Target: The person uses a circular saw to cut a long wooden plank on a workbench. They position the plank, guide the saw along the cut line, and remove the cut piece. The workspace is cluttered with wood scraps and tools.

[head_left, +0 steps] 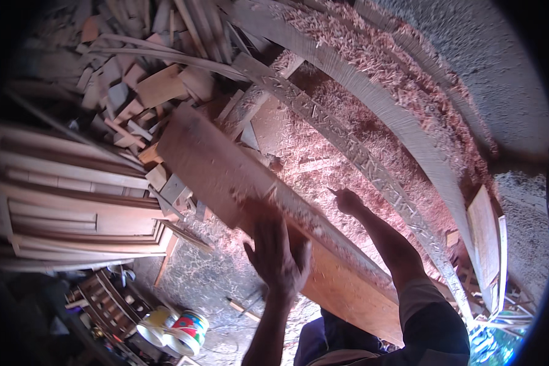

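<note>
Nearest, we are wearing a dark sleeve (430, 317) on the right arm, and the board (348, 299) is running up from beside it, slanting away to the left past our body. Our hands are being held apart. We are spreading the left hand (277, 253) open, palm down, over the middle of the board; we cannot tell whether the palm is pressing on the wood. We are holding the right hand (349, 201) past the board's right edge, fingers curling; a small dark point is showing at its tip, and we cannot tell whether it is a finger or something gripped.

On the floor (207, 274) to our left, a thin stick (244, 309) is lying below the left hand, and a colourful bucket (189, 332) is standing beside a pale bucket (157, 323). Further off, wooden frames (79, 210) are lying at the left, while pink shavings (329, 158) are spreading beyond the board. A curved beam (360, 161) is crossing them. Farthest, a heap of offcuts (161, 86) is filling the upper left, and a rough grey wall (500, 67) is standing at the upper right.
</note>
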A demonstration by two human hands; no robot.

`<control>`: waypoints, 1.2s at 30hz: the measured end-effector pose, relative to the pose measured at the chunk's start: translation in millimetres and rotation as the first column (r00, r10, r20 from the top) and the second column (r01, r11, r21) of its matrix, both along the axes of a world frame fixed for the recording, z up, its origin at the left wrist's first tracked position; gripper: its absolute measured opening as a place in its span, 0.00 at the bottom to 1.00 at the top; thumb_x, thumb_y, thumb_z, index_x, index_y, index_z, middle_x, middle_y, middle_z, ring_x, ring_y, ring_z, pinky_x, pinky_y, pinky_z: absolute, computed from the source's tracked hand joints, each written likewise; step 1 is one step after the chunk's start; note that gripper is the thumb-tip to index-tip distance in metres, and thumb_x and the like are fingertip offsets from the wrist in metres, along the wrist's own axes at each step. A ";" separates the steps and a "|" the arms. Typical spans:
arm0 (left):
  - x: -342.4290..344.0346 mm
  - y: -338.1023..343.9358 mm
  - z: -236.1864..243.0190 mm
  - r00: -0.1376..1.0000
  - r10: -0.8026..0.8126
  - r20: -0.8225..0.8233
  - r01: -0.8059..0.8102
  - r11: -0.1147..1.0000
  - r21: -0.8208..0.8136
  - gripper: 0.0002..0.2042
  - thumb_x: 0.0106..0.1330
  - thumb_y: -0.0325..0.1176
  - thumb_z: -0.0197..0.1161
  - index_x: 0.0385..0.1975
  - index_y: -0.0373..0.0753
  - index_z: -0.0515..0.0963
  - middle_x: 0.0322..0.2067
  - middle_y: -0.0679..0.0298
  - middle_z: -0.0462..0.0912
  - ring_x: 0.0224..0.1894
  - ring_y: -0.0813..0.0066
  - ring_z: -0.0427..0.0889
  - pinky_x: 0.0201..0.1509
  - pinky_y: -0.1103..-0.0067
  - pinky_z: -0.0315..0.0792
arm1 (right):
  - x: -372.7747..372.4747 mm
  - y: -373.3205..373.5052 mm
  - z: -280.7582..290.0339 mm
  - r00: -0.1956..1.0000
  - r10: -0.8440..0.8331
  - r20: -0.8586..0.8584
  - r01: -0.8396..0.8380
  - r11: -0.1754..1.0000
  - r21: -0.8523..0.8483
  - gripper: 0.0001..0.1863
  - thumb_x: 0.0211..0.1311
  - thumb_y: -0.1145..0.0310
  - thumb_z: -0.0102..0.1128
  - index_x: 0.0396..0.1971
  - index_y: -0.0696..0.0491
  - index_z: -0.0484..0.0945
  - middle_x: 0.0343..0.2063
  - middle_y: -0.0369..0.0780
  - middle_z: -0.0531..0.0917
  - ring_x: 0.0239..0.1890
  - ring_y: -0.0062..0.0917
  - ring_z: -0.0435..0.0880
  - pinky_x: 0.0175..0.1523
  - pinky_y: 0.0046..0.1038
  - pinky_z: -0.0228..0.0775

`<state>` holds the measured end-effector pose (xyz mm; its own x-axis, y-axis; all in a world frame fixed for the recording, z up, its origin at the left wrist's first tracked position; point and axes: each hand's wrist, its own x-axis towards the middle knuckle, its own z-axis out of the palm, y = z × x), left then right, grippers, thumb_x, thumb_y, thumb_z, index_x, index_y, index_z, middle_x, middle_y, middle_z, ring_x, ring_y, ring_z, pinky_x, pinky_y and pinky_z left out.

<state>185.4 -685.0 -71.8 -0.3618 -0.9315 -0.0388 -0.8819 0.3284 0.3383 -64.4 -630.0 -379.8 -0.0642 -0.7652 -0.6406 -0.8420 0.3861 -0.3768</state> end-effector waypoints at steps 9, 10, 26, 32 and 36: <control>-4.2 -2.4 -8.9 0.996 0.010 0.091 -0.004 0.998 -0.065 0.36 0.73 0.65 0.46 0.63 0.37 0.72 0.58 0.46 0.78 0.62 0.44 0.76 0.75 0.50 0.48 | 25.9 -51.6 -183.2 0.976 -0.160 -0.148 0.162 0.987 0.001 0.15 0.69 0.66 0.50 0.51 0.52 0.79 0.67 0.46 0.69 0.53 0.44 0.83 0.59 0.49 0.75; -6.1 -1.9 -12.6 0.999 -0.006 0.052 0.012 0.993 -0.121 0.36 0.73 0.65 0.45 0.62 0.36 0.73 0.58 0.46 0.78 0.62 0.44 0.76 0.75 0.51 0.48 | 25.7 -57.4 -211.2 0.920 -0.363 -0.148 0.355 0.931 -0.078 0.16 0.71 0.64 0.48 0.50 0.54 0.79 0.68 0.47 0.69 0.53 0.44 0.84 0.60 0.49 0.74; -9.3 -2.7 -26.3 0.997 -0.007 0.077 0.017 0.992 -0.128 0.36 0.74 0.64 0.46 0.62 0.35 0.72 0.58 0.47 0.78 0.62 0.44 0.75 0.76 0.52 0.48 | 2.2 -47.7 -254.2 0.970 -0.161 -0.183 0.206 0.942 0.263 0.14 0.64 0.70 0.56 0.48 0.52 0.82 0.47 0.48 0.78 0.49 0.43 0.86 0.55 0.48 0.77; -1.6 0.4 -6.8 0.994 -0.018 0.109 0.023 0.999 -0.047 0.35 0.73 0.62 0.48 0.63 0.34 0.72 0.59 0.46 0.76 0.65 0.46 0.73 0.74 0.52 0.49 | 37.5 -39.6 -173.4 0.987 -0.130 -0.090 0.145 0.974 0.173 0.15 0.60 0.73 0.60 0.47 0.51 0.83 0.40 0.48 0.81 0.48 0.42 0.86 0.52 0.47 0.78; -0.9 -5.2 2.3 0.988 -0.068 0.137 0.064 0.997 0.032 0.38 0.72 0.61 0.50 0.68 0.32 0.65 0.63 0.45 0.73 0.65 0.45 0.71 0.73 0.52 0.50 | 43.8 -26.8 -65.7 0.924 -0.345 0.166 0.345 0.938 0.031 0.34 0.63 0.73 0.59 0.70 0.50 0.61 0.47 0.54 0.84 0.49 0.53 0.83 0.51 0.52 0.74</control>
